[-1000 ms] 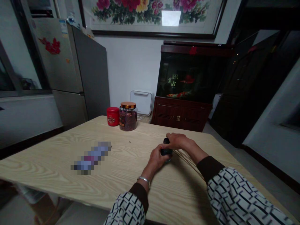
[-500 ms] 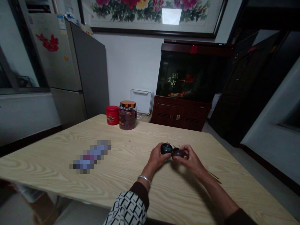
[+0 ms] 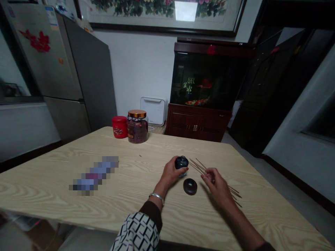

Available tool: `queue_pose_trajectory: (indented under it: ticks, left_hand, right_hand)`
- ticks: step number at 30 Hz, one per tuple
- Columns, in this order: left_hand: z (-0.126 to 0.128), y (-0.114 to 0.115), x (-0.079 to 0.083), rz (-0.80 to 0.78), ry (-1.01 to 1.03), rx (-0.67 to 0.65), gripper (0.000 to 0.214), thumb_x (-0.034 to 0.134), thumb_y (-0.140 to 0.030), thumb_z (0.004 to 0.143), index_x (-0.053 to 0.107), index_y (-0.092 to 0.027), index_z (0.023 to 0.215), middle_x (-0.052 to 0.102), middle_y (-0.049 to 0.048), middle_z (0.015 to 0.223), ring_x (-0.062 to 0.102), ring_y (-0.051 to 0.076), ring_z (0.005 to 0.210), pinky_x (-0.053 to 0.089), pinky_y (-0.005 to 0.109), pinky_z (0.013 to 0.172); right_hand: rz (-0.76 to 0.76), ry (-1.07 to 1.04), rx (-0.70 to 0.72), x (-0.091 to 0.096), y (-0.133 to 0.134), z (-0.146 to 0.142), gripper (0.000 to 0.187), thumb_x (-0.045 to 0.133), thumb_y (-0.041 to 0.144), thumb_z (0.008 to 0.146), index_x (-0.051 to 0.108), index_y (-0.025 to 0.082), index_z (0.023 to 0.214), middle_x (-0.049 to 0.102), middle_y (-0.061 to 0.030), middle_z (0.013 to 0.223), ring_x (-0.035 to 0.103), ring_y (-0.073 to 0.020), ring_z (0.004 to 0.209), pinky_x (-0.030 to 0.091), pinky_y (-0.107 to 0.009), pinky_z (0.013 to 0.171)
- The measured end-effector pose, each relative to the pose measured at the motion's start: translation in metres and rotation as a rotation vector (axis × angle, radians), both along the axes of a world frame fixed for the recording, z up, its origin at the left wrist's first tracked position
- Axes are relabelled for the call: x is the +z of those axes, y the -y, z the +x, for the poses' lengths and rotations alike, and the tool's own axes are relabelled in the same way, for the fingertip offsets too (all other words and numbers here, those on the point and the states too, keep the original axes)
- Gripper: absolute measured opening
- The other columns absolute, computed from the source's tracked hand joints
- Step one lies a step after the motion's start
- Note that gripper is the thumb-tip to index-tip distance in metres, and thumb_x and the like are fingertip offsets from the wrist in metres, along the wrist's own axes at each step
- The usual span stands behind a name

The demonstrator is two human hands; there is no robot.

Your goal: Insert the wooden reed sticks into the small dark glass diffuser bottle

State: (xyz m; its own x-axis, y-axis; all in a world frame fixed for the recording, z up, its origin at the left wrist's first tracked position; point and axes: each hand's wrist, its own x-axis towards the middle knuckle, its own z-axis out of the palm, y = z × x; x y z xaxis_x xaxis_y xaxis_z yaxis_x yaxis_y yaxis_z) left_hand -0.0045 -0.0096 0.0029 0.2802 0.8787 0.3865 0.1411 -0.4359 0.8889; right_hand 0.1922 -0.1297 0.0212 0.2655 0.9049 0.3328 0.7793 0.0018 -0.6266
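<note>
My left hand (image 3: 171,172) is wrapped round a small dark glazed jar (image 3: 181,162), upright at the table's middle right. Just below the jar, a round dark brown stand (image 3: 190,187) with a shallow ring on top lies apart from both hands. Several thin brown sticks (image 3: 196,166), like incense sticks, are spread on the table under my right hand (image 3: 215,183). Its thumb and fingers are bent and a little apart over the sticks. Whether the fingertips touch them is hard to make out, and the palm hides the sticks' middle part.
A red canister (image 3: 119,127) and a clear jar with a copper lid (image 3: 137,129) stand at the table's far edge. On the left lies a blurred-out flat item (image 3: 94,176). A tiny stick fragment (image 3: 140,156) is near the middle. Behind the table is a fish tank (image 3: 206,83).
The dark stand has left my right hand and now lies on the table. My right hand has shifted to the sticks. My left hand still holds the jar, and the view has turned slightly right.
</note>
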Motion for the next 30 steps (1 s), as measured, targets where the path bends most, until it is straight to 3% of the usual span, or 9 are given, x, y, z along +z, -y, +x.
queue_pose_trajectory:
  ticks: [6,14,17,20,22,24,26,30]
  left_hand:
    - [0.0,-0.001,-0.003,0.001,0.003,0.019,0.057,0.08,-0.036,0.069,0.06,-0.019,0.12,0.069,0.0064,0.107,0.064,0.022,0.096,0.05,0.031,0.086]
    - [0.0,0.0,-0.002,-0.013,-0.008,0.019,0.058,0.08,-0.036,0.069,0.06,-0.019,0.121,0.07,0.0067,0.107,0.065,0.022,0.097,0.051,0.032,0.087]
    - [-0.001,0.001,0.0,-0.008,-0.013,0.017,0.058,0.08,-0.035,0.069,0.06,-0.019,0.121,0.07,0.007,0.107,0.064,0.023,0.097,0.05,0.033,0.089]
    - [-0.001,0.001,0.0,-0.014,-0.008,0.023,0.059,0.081,-0.036,0.069,0.06,-0.018,0.121,0.069,0.0079,0.108,0.064,0.024,0.099,0.05,0.034,0.09]
    - [0.0,0.001,0.001,-0.028,-0.002,0.028,0.06,0.081,-0.036,0.068,0.06,-0.018,0.121,0.069,0.0079,0.108,0.065,0.023,0.098,0.05,0.033,0.09]
    - [0.0,0.002,0.001,-0.033,-0.001,0.029,0.06,0.081,-0.035,0.068,0.06,-0.018,0.122,0.069,0.0075,0.108,0.064,0.023,0.098,0.05,0.033,0.09]
    - [0.0,0.002,0.002,-0.028,-0.001,0.025,0.06,0.081,-0.034,0.068,0.06,-0.018,0.122,0.069,0.0071,0.109,0.064,0.023,0.099,0.05,0.033,0.09]
    - [0.001,0.002,0.002,-0.019,-0.003,0.013,0.058,0.08,-0.034,0.069,0.059,-0.019,0.121,0.069,0.0063,0.108,0.064,0.022,0.097,0.05,0.032,0.088]
  right_hand:
    - [-0.306,0.443,-0.072,0.017,-0.012,0.037,0.013,0.053,0.03,0.085,0.064,0.023,0.085,0.069,-0.0059,0.091,0.063,-0.0208,0.087,0.036,-0.029,0.069]
    - [-0.365,0.486,-0.111,0.015,-0.021,0.039,0.016,0.051,0.028,0.084,0.066,0.023,0.081,0.072,-0.0067,0.086,0.064,-0.0212,0.08,0.034,-0.029,0.062]
    - [-0.208,0.314,-0.111,0.027,-0.026,0.047,0.018,0.054,0.034,0.082,0.064,0.022,0.074,0.069,-0.0053,0.075,0.062,-0.0191,0.07,0.036,-0.028,0.058]
    - [0.084,-0.153,-0.047,0.048,-0.038,0.043,0.024,0.058,0.043,0.08,0.062,0.02,0.077,0.066,-0.0037,0.066,0.061,-0.017,0.062,0.044,-0.027,0.055]
    - [0.247,-0.51,-0.003,0.063,-0.051,0.03,0.028,0.065,0.045,0.076,0.062,0.018,0.082,0.066,-0.0036,0.068,0.064,-0.017,0.063,0.049,-0.026,0.053]
    - [0.354,-0.74,0.026,0.074,-0.064,0.011,0.03,0.071,0.043,0.072,0.062,0.017,0.084,0.067,-0.0038,0.073,0.066,-0.0165,0.066,0.052,-0.025,0.054]
    - [0.416,-0.809,0.063,0.08,-0.077,-0.009,0.029,0.073,0.04,0.072,0.061,0.017,0.083,0.068,-0.0034,0.075,0.067,-0.0154,0.066,0.054,-0.025,0.055]
    - [0.463,-0.745,0.125,0.082,-0.095,-0.033,0.026,0.071,0.039,0.075,0.059,0.017,0.082,0.067,-0.0023,0.073,0.067,-0.0147,0.064,0.055,-0.026,0.056]
